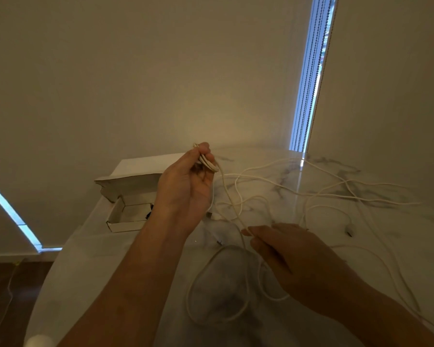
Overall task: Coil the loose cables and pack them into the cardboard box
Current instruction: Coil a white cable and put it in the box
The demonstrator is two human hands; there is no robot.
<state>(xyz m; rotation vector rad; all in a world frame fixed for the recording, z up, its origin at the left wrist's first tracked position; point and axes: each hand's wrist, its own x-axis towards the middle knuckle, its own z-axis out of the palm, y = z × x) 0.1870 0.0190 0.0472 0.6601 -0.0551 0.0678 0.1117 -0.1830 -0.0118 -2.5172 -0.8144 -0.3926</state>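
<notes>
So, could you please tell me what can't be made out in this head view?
- Cardboard box: the left hand and its forearm cover the right part, so its contents are unclear.
- White cables: they tangle on the marble table, so their count is unclear.
- Cable connector: too small to identify.
- Right hand: whether its fingers pinch a strand is unclear.

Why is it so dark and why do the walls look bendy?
Head view: the room is dim, lit mainly by bright blue-white strips at the blinds; glare streaks the marble table; the wide-angle lens curves straight edges; the white cables look slightly soft.
</notes>
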